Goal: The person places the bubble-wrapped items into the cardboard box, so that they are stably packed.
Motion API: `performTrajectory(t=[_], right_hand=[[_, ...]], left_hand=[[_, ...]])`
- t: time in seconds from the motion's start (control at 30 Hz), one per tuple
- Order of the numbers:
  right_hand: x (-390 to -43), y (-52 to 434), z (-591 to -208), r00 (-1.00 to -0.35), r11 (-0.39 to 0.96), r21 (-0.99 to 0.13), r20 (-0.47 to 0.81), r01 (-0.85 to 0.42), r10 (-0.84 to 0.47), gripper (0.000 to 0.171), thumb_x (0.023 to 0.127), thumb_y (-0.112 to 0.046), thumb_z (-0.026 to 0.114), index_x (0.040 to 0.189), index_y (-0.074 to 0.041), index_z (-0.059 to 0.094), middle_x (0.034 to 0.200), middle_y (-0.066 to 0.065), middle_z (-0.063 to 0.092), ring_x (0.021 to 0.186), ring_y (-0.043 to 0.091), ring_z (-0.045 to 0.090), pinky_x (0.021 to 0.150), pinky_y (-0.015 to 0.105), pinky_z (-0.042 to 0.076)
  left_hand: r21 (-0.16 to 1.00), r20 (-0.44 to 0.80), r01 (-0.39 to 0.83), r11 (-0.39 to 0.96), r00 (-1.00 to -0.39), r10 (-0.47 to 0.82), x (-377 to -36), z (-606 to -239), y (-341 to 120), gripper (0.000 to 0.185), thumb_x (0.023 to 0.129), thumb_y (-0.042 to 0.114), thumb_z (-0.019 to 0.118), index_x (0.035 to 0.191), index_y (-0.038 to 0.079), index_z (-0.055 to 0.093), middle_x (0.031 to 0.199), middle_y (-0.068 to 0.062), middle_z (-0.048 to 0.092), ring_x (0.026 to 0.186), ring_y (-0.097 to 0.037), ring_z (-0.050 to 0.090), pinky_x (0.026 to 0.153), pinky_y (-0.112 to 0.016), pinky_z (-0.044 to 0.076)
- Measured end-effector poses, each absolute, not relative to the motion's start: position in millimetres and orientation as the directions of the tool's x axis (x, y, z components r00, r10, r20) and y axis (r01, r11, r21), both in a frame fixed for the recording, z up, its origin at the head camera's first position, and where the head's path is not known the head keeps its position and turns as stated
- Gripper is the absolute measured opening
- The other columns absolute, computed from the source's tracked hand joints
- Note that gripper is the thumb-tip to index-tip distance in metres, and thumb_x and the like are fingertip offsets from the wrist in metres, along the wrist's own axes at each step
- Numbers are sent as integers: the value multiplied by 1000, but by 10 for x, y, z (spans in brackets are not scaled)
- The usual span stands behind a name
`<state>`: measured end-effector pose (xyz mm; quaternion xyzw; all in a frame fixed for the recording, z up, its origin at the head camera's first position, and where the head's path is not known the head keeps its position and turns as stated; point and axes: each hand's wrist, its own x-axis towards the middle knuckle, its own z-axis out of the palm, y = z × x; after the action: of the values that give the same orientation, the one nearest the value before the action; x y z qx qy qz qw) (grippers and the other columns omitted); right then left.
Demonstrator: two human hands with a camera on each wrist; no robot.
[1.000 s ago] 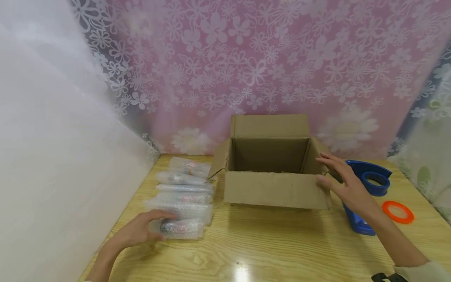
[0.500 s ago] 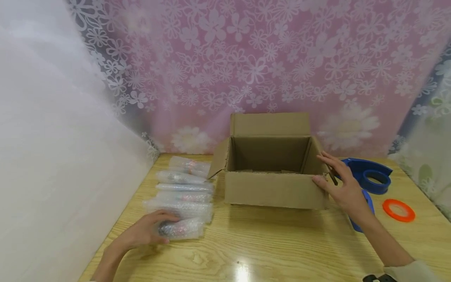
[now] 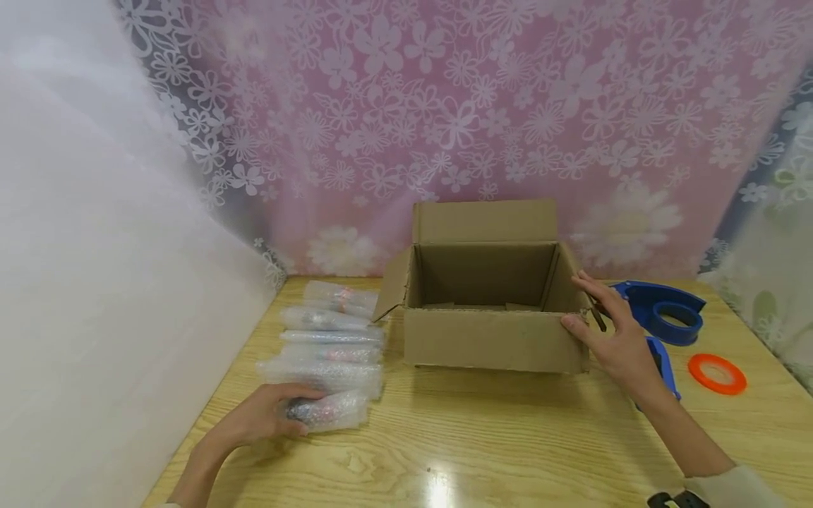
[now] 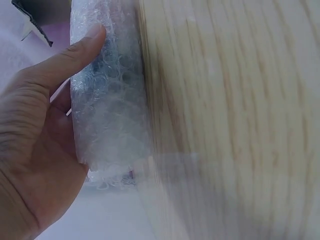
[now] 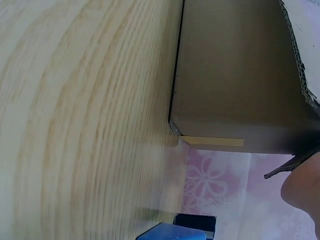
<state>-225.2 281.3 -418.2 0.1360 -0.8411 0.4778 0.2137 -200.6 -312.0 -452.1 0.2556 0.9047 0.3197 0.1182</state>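
On the table's left side, my left hand [image 3: 254, 416] grips the near end of a bubble-wrapped package [image 3: 336, 411], thumb on one side and fingers on the other. In the left wrist view the thumb of that hand [image 4: 45, 95] lies along the bubble wrap [image 4: 112, 120]; what is inside is blurred by the plastic. My right hand [image 3: 616, 346] holds the front right corner of an open cardboard box [image 3: 489, 342], its thumb on the front flap and its fingers over the right edge. Only a bit of this hand [image 5: 303, 187] shows beside the box [image 5: 235, 75] in the right wrist view.
Several more bubble-wrapped packages [image 3: 330, 377] lie in a row left of the box. To its right are a blue tape dispenser [image 3: 676, 331], partly behind my right arm, and an orange tape roll [image 3: 718, 388]. A flowered curtain [image 3: 444, 127] hangs behind, and a white wall [image 3: 114, 268] stands left.
My left fingers have drawn in around the nearest package, which has tilted slightly. My right hand has shifted a little left at the box corner, and its forearm now covers more of the dispenser.
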Motion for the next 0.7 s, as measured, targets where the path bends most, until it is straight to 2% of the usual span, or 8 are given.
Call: performTrajectory(t=[0.17,0.3,0.57,0.7], right_hand=[[-2258,2797,-4204,-869,503,-749,494,-430,-8,69,98,-9,73,159,-22,45,170,-3,31,150,4,25,105,12,27],[-2266,2790,-4214,-865,509,-745,501,-431,-1,69,98,-10,74,159,-23,45,169,-4,31,150,5,25,106,13,26],[-2254,2799,-4200,-860,516,-737,511,-436,3,69,97,-10,74,159,-23,46,169,-3,33,148,3,26,104,6,27],[-2251,2789,-4202,-863,516,-739,505,-432,-1,68,98,-11,74,159,-23,46,169,-4,32,150,7,26,104,8,27]], left_hand=[[634,-56,371,679,-853,519,-1997,-4519,-3115,50,88,46,81,136,35,69,142,7,65,138,-36,54,109,-58,46],[647,-23,386,657,-852,524,-1990,-4451,-3112,54,87,48,80,138,34,68,143,9,64,137,-36,55,107,-57,48],[603,66,454,657,-848,525,-2030,-4072,-3071,55,88,50,78,140,34,66,138,10,67,131,-28,61,104,-52,52],[576,98,467,671,-854,510,-2088,-3852,-3033,53,89,44,80,139,36,67,138,11,66,132,-25,60,103,-50,54]])
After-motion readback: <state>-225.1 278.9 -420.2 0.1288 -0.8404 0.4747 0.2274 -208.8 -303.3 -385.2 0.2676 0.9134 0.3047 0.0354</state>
